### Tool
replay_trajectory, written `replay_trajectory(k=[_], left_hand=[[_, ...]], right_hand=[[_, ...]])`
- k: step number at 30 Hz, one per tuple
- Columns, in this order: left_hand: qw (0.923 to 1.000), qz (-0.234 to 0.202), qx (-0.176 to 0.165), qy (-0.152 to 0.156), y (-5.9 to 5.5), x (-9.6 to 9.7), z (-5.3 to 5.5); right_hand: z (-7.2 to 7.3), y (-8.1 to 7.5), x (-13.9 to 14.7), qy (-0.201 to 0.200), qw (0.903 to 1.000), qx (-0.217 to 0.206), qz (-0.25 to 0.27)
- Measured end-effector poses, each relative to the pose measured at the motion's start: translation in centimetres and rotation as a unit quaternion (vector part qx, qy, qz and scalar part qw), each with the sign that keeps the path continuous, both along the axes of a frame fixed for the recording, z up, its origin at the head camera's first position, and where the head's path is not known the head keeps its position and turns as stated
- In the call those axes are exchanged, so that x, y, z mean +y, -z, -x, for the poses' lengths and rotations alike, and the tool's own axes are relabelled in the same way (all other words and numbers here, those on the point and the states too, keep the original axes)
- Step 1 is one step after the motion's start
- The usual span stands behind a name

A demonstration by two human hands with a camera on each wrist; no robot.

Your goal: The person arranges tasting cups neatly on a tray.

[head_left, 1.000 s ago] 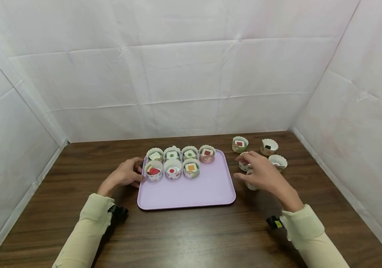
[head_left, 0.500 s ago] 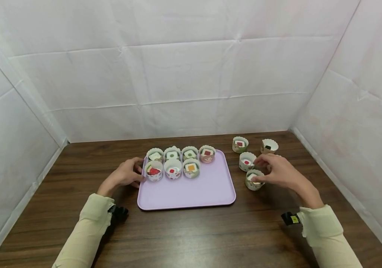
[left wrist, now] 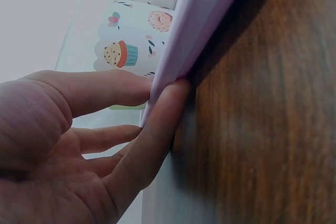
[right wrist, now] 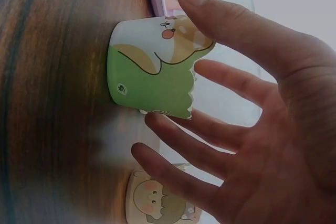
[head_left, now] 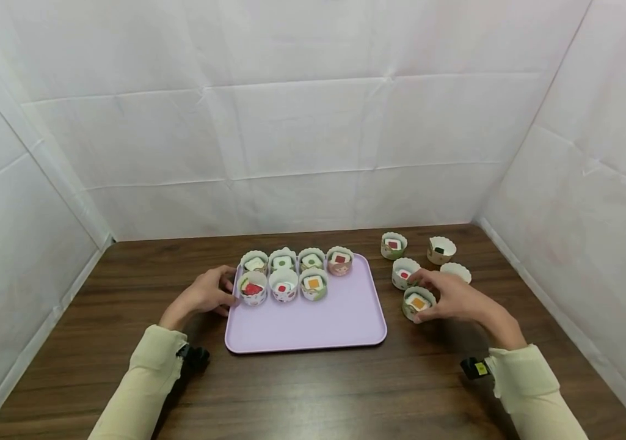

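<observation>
My left hand pinches the left rim of a lilac tray between thumb and fingers; the left wrist view shows the thumb over the rim and a finger beneath. My right hand reaches around a green paper baking cup, fingers spread, thumb on one side and fingers on the other. That cup stands upright on the table and holds a white square piece with an orange top. Two rows of similar baking cups with small sweet-like pieces, including a cup with a red piece, stand on the tray.
Right of the tray on the dark wooden table stand more baking cups: one with a red dot, one at the back, one with a dark piece, one partly behind my right hand. White sheeting walls the table.
My right hand first swung right, uncovering two cups, then came down around the nearer green cup with the orange-topped piece. My left hand stays at the tray's rim. The head view tilted slightly up.
</observation>
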State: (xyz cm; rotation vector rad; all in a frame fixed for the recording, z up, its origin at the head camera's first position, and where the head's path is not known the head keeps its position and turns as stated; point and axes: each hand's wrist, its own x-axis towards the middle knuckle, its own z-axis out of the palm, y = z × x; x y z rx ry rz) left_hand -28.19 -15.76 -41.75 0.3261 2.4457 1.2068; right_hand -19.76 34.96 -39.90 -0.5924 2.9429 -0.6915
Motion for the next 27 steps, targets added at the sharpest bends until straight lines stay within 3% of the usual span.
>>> replay_trajectory(k=[17,27], left_hand=[[1.0,0.0,0.0,-0.003,0.1,0.0,0.3],[1.0,0.0,-0.001,-0.006,0.1,0.0,0.0]], right_hand=[[0.1,0.6,0.7,-0.019,0.9991,-0.037,-0.004],[0.2,1.2,1.0,-0.031,0.9993,-0.02,0.006]])
